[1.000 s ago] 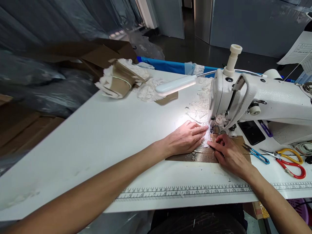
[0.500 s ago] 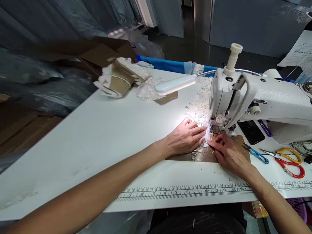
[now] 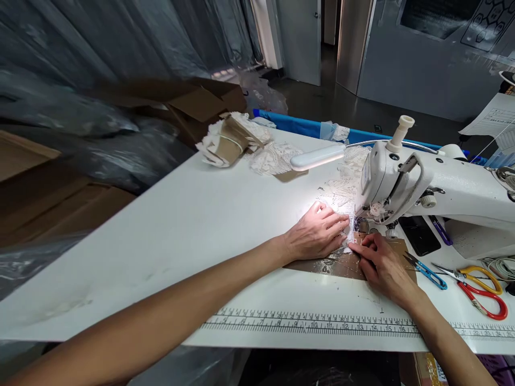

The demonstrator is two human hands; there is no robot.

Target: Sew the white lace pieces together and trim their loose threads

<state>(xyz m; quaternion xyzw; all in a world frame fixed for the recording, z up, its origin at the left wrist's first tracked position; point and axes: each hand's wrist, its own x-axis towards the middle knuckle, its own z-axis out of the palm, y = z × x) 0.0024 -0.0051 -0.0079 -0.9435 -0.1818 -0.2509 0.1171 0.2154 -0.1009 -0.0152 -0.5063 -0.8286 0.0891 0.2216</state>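
A strip of white lace (image 3: 349,242) lies under the needle end of a white sewing machine (image 3: 402,179), lit brightly. My left hand (image 3: 319,231) rests flat on the lace left of the needle, fingers stretched forward and close together. Just right of it, my right hand (image 3: 380,262) touches the strip's near end with its index fingertip. Its thumb is apart from that finger, and the other fingers curl loosely. Both hands are over a brown taped plate (image 3: 325,266) on the table. Part of the lace is hidden under my left hand.
Blue thread snips (image 3: 427,272) and red-and-yellow handled scissors (image 3: 478,287) lie to the right. A black phone (image 3: 419,236) sits beneath the machine arm. A tied lace bundle (image 3: 229,142) is at the table's far edge. A printed ruler (image 3: 314,324) runs along the front.
The view has shifted, so the table and machine appear lower and slightly farther right. Both hands stay at the lace by the needle, in nearly the same pose.
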